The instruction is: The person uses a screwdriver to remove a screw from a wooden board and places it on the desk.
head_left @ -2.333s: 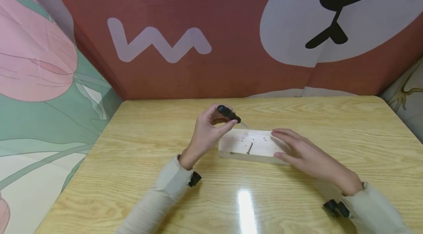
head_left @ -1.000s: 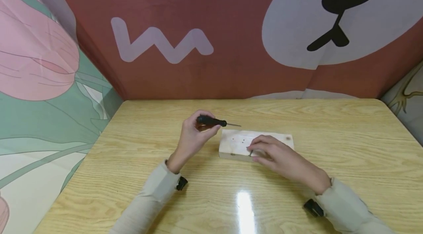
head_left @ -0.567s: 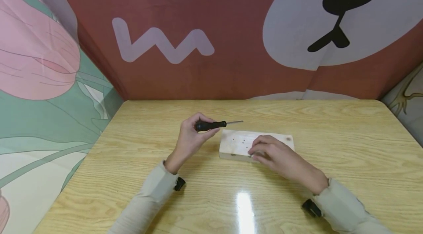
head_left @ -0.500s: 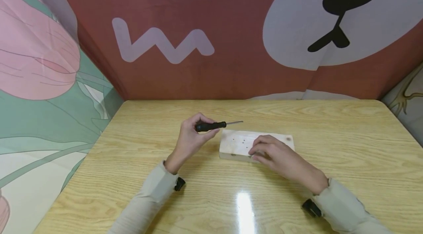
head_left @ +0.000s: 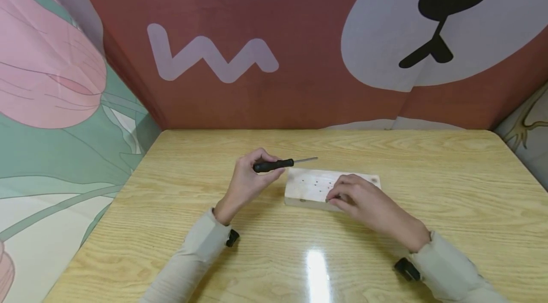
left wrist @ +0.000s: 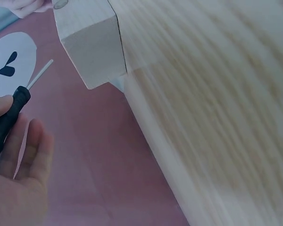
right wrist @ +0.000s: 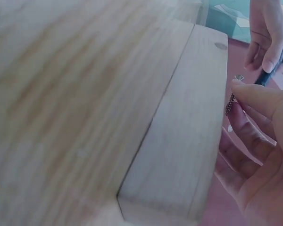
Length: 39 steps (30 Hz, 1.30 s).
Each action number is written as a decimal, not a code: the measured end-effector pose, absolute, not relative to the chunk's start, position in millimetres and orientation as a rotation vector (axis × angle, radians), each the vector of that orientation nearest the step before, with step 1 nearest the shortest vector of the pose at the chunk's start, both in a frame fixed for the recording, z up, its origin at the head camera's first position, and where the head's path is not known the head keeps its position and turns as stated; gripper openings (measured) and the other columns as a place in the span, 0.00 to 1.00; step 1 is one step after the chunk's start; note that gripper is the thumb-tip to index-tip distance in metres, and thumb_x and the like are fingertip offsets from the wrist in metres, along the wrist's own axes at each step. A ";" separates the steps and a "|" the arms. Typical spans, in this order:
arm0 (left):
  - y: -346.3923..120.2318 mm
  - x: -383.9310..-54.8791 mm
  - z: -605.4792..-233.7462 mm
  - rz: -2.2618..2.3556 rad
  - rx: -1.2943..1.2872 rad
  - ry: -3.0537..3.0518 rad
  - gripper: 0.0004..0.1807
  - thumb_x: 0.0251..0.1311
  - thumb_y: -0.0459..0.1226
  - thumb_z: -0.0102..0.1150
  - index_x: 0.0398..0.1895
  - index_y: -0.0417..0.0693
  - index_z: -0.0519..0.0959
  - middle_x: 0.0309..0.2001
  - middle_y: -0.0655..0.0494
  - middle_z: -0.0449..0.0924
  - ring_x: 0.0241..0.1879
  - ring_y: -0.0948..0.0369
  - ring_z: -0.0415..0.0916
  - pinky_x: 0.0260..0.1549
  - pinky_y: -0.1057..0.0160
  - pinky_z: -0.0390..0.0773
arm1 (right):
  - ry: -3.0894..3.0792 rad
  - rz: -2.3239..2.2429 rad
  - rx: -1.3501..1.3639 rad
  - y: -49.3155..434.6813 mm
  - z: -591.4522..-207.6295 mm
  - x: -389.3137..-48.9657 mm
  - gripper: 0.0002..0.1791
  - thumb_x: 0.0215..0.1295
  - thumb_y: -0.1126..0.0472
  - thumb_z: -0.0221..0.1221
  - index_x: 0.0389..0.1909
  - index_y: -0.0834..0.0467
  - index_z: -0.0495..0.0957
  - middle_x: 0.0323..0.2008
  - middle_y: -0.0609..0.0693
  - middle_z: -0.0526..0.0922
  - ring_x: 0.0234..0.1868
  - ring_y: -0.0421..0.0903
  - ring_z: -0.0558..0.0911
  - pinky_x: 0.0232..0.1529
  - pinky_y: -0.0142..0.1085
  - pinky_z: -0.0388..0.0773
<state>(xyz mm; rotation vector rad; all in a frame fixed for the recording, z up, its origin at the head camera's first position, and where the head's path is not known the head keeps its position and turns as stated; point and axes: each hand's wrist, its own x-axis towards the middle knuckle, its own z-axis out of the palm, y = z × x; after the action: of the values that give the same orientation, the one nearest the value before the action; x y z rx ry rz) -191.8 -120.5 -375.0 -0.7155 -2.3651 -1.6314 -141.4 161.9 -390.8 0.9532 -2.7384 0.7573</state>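
Observation:
In my left hand (head_left: 249, 180) I hold a black-handled screwdriver (head_left: 274, 165) between thumb and fingers; its bare metal shaft points right, above the far left corner of the block. A pale wooden block (head_left: 299, 191) with several small dark holes in its top lies on the table. My right hand (head_left: 364, 200) is over the block's right half and covers part of it. Between its thumb and forefinger it pinches a screw (right wrist: 230, 101), whose head and thread show in the right wrist view. In the left wrist view the screwdriver (left wrist: 9, 117) sits clear of the block's end.
The wood-grain table (head_left: 205, 255) carries the block near its far middle. A reddish-brown printed cloth (head_left: 257, 103) hangs behind the back edge, and a floral cloth (head_left: 55, 160) hangs on the left. A dark wrist camera (head_left: 406, 269) sits under the right sleeve.
My left hand drew back left from over the block with the screwdriver, whose tip swung upward. My right hand left the block's right end, took the screw lying on top, then shifted slightly right.

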 end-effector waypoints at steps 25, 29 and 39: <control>-142.6 -209.6 -381.5 -1.508 -0.539 -2.522 0.09 0.53 0.30 0.73 0.35 0.40 0.81 0.41 0.44 0.88 0.39 0.53 0.85 0.32 0.70 0.81 | -2.690 0.689 0.697 247.1 -377.2 -139.3 0.09 0.59 0.65 0.69 0.38 0.49 0.85 0.33 0.38 0.82 0.35 0.37 0.81 0.30 0.33 0.77; -146.5 -212.5 -383.1 -1.450 -0.524 -2.548 0.09 0.55 0.31 0.71 0.39 0.44 0.84 0.40 0.47 0.87 0.39 0.55 0.83 0.38 0.64 0.81 | -2.702 0.669 0.673 255.6 -378.6 -139.1 0.08 0.60 0.64 0.68 0.38 0.49 0.85 0.33 0.39 0.82 0.35 0.37 0.81 0.29 0.31 0.76; -155.9 -220.8 -387.8 -1.420 -0.492 -2.599 0.09 0.60 0.28 0.64 0.43 0.41 0.83 0.45 0.44 0.85 0.39 0.56 0.81 0.31 0.70 0.78 | -2.725 0.700 0.652 276.8 -388.5 -143.7 0.08 0.58 0.67 0.69 0.36 0.52 0.85 0.33 0.38 0.83 0.33 0.26 0.75 0.29 0.31 0.78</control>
<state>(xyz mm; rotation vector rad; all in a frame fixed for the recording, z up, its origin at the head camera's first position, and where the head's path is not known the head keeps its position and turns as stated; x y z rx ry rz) -220.8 -155.9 -387.8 -0.4920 -2.5986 -1.4198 -143.7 276.8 -388.5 0.6516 -2.7250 0.6995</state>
